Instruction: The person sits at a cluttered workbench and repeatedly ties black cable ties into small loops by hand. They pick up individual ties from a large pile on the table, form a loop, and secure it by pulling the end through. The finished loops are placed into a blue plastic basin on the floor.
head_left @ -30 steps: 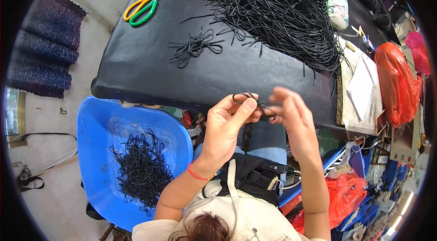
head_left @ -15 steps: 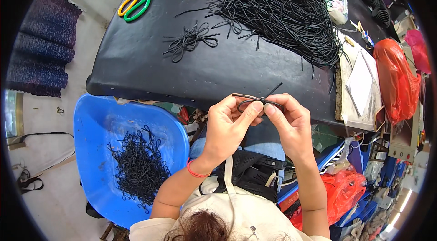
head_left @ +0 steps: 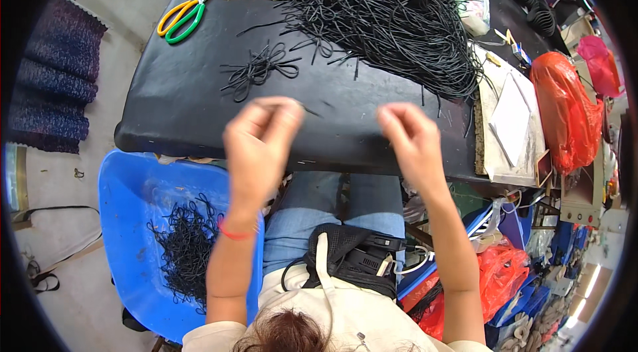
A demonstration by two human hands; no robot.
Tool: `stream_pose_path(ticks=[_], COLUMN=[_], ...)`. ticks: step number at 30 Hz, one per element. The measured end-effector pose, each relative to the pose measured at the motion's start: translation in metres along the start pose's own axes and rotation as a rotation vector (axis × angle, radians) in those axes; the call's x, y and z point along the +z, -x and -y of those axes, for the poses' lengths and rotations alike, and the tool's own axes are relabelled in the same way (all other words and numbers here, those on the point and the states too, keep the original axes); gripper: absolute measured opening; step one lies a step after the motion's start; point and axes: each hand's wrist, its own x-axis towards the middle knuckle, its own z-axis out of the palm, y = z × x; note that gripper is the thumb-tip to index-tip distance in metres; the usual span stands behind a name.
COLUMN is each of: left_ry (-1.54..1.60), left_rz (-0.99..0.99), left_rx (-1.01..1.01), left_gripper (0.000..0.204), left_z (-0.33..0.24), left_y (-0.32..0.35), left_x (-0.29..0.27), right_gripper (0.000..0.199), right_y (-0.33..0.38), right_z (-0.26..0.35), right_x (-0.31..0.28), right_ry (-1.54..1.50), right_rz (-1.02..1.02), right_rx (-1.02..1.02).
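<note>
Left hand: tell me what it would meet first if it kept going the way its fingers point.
Likely the small bundle of black cords on the black table, straight ahead of the left hand. The hand is blurred and its height above the table is unclear.

Orange-red plastic bag [head_left: 563,111] at table's right edge; pink bag [head_left: 600,63] beyond.

Black table [head_left: 199,106], big heap of black cords [head_left: 392,20], small black cord bundle [head_left: 259,68]. Scissors [head_left: 181,16] with yellow and green handles. Blue tub [head_left: 129,186] holding black cord scraps [head_left: 186,246]. Red band on left wrist [head_left: 234,232]. Blue jeans [head_left: 312,212]. Orange-red plastic bag [head_left: 563,109]. Dark blue-purple knit fabric [head_left: 53,80].
</note>
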Motion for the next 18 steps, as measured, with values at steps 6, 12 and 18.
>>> stream_pose_path(ticks=[6, 12, 18], left_ry=[-0.941, -0.663, -0.193], left_rz=[-0.389, -0.203, 0.403], left_rx=[0.299, 0.586, 0.004], left_gripper=[0.032, 0.027, 0.025], left_z=[0.027, 0.003, -0.016], left_y=[-0.062, -0.024, -0.003], left_x=[-0.043, -0.015, 0.017], right_gripper=[0.010, 0.013, 0.021], right_y=[-0.076, -0.076, -0.011], right_z=[-0.038, -0.046, 0.001], right_x=[-0.010, -0.021, -0.009], right_ry=[0.841, 0.898, 0.770], right_rz=[-0.259, -0.270, -0.005], right_rx=[-0.529, -0.723, -0.936])
